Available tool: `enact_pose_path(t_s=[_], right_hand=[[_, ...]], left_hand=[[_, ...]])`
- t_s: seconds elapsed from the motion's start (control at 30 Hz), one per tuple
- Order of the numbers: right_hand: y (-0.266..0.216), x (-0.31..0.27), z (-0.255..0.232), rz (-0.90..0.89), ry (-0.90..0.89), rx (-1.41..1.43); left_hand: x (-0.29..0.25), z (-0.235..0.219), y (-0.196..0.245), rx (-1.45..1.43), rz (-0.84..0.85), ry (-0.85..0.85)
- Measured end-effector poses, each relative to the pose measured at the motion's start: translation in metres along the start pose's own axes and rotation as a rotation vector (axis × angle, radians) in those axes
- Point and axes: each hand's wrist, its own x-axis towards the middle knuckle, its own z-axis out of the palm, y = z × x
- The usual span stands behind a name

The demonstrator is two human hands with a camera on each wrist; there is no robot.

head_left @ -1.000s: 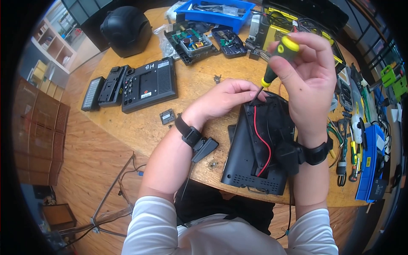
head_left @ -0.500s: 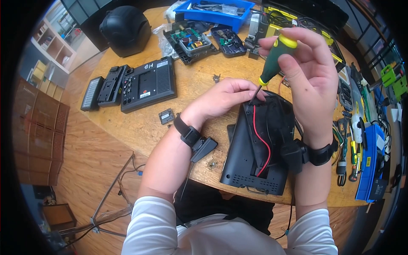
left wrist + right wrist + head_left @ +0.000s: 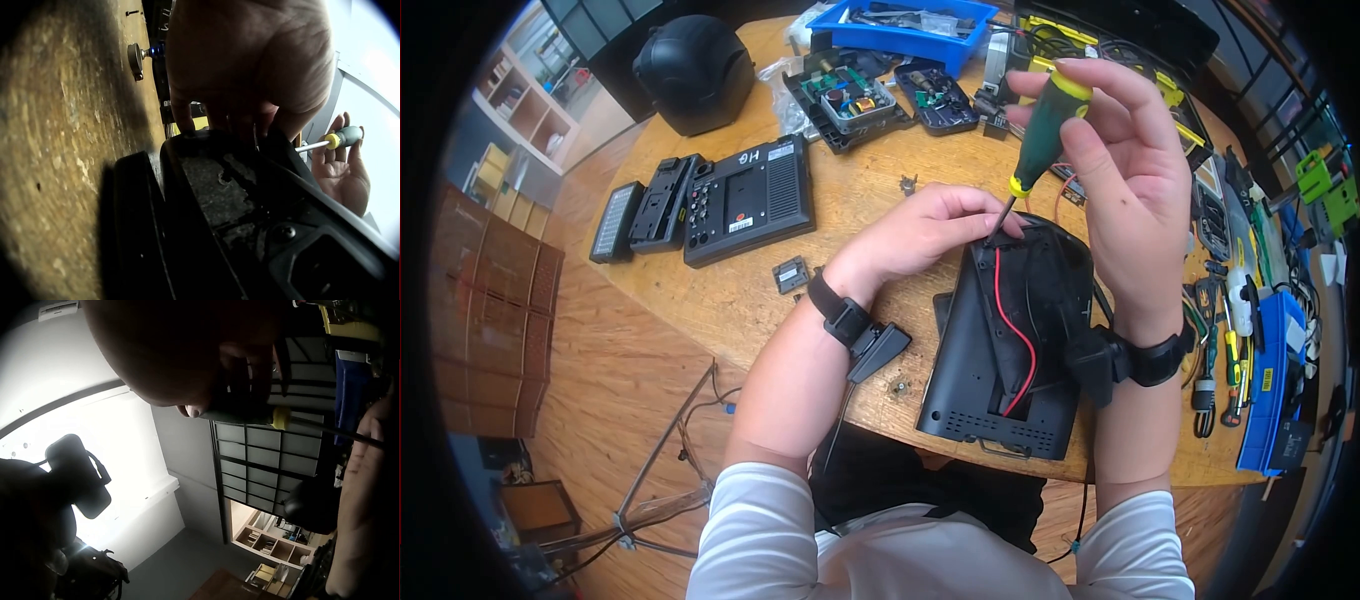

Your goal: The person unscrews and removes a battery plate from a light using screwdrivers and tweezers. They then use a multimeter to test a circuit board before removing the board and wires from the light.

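Observation:
A black device housing (image 3: 960,370) with a red wire (image 3: 1022,338) along it lies at the table's front edge. The right hand (image 3: 1135,190) holds a green-and-yellow screwdriver (image 3: 1045,135) by its handle, thumb and fingers around it, shaft slanting down to the housing's far end. The left hand (image 3: 935,228) has its fingertips at that same end, beside the screwdriver's tip; the exact contact is hidden. In the left wrist view, the left hand (image 3: 250,56) grips the edge of the housing (image 3: 219,181), and the screwdriver (image 3: 345,137) shows behind.
A flat black unit (image 3: 752,200) lies at the left, with an opened circuit housing (image 3: 847,100) behind it. A blue tray (image 3: 910,30) stands at the back. A black case (image 3: 693,75) is at the back left. Tools and a blue bin (image 3: 1268,385) line the right.
The right hand has shifted its fingers on the screwdriver handle, and the handle has tipped more upright and slightly left. The left hand and housing have stayed nearly in place.

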Motion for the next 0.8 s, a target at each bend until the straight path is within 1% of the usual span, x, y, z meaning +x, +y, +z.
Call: enact_pose_path(t_s=[0.07,0.1,0.17,0.2,0.27,0.3,0.37,0.5,0.57,0.6,0.63,0.67,0.7,0.77,0.8], right_hand=[[0.011,0.001,-0.003,-0.210,0.003,-0.226],[0.011,0.000,-0.003,-0.211,0.004,-0.227],[0.009,-0.003,-0.004,-0.293,-0.012,-0.355],[0.006,-0.004,-0.005,-0.294,-0.013,-0.355],[-0.002,-0.005,-0.006,-0.208,-0.028,-0.436],[-0.004,-0.003,-0.005,-0.209,-0.027,-0.436],[-0.004,0.000,-0.001,-0.049,-0.008,-0.058],[0.006,-0.001,-0.004,-0.116,0.026,-0.091],[0.009,-0.003,-0.011,-0.243,0.004,-0.320],[0.007,-0.003,-0.012,-0.242,0.002,-0.319],[0.002,-0.003,-0.012,-0.199,-0.007,-0.334],[-0.002,-0.003,-0.011,-0.157,-0.015,-0.349],[-0.002,-0.002,-0.009,-0.156,-0.015,-0.349],[-0.002,0.000,-0.002,-0.036,-0.016,0.028],[-0.001,0.000,-0.001,-0.036,-0.016,0.028]], left_hand=[[0.000,0.000,0.000,0.004,0.000,-0.004],[0.000,0.000,0.000,0.004,-0.006,-0.002],[-0.001,0.000,0.000,0.005,-0.011,0.002],[-0.001,0.000,0.001,0.005,-0.020,0.002],[-0.001,0.000,0.002,0.004,-0.028,0.003],[-0.001,0.000,0.001,0.002,-0.026,0.002],[-0.001,-0.001,0.001,0.002,-0.023,0.000],[0.000,-0.002,-0.004,0.009,-0.008,-0.004],[0.000,-0.001,-0.002,0.001,0.002,0.005],[-0.001,0.000,0.000,0.006,-0.017,0.005],[-0.001,0.000,0.002,0.011,-0.036,0.005],[-0.001,0.000,0.001,0.010,-0.037,0.006],[-0.001,-0.001,0.000,0.006,-0.026,0.001],[0.000,-0.001,-0.001,0.001,-0.016,-0.005],[0.000,-0.001,-0.001,0.005,-0.015,-0.005]])
